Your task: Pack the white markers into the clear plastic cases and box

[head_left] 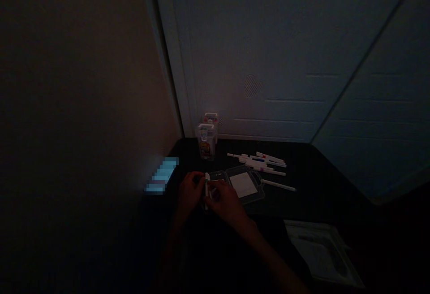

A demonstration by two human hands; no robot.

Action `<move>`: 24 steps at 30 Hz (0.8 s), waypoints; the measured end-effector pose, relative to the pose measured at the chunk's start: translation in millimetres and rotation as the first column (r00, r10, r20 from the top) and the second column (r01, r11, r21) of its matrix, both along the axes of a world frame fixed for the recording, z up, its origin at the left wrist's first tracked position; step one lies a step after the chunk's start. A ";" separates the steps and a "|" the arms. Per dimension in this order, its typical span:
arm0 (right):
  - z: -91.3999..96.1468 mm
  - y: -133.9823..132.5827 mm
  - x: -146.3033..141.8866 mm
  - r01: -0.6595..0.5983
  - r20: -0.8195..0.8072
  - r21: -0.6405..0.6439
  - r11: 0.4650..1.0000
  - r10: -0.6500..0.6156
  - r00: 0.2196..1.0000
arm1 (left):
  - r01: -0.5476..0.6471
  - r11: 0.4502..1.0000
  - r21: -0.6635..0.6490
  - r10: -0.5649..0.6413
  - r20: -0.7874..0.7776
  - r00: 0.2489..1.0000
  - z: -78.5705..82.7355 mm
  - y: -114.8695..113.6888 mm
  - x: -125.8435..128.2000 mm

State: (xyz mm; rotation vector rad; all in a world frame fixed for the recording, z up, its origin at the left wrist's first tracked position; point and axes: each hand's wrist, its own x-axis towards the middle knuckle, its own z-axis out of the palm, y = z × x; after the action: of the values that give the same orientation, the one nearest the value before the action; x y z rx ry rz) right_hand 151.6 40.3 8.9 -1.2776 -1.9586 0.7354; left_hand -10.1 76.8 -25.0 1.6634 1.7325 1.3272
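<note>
Between my two hands is a white marker (207, 188) with a green band near its top, its long side running up and down in view. My right hand (225, 199) is closed on the marker from the right, thumb and fingers against the barrel. On the other side, my left hand (191, 192) has its fingers curled in at the marker; the darkness blurs the exact contact. Under and beside the hands lies an opened clear plastic case (261, 195), with a white card (243, 184) in its right half. My hands hide part of the left half.
Several white markers (258, 163) lie loosely piled behind the case, and a single marker (278, 185) lies to its right. Two clear handled boxes (206, 144) stand near the wall. A pixelated bright patch (162, 176) is at the left. A pale framed object (322, 251) sits lower right.
</note>
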 end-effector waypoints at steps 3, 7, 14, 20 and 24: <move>-0.7 -2.9 2.9 -0.032 -0.023 -0.026 0.999 0.031 0.999 | -0.013 1.000 -0.013 0.013 0.018 1.000 0.7 0.0 1.4; -6.2 -4.4 5.4 -0.079 -0.039 -0.010 0.997 0.078 0.996 | -0.022 1.000 -0.012 0.022 0.017 1.000 -0.1 -0.2 2.2; -12.7 -6.1 8.8 -0.092 -0.025 0.068 0.993 0.093 0.995 | -0.021 0.999 -0.024 0.022 0.019 1.000 -3.4 0.8 0.5; -15.8 -6.4 12.7 -0.014 0.077 0.162 0.987 0.001 0.997 | -0.007 1.000 -0.003 0.007 0.030 1.000 -7.2 2.2 -1.2; -19.1 -4.6 14.6 0.005 0.113 0.167 0.986 -0.025 0.993 | -0.010 1.000 -0.013 0.010 0.013 1.000 -7.5 1.8 -1.5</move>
State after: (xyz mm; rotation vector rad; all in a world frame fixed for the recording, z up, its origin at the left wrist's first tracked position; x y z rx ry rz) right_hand 166.3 35.6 -10.2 -1.2557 -2.0526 0.4889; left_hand -11.6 78.6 -32.5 1.6373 1.7410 1.3255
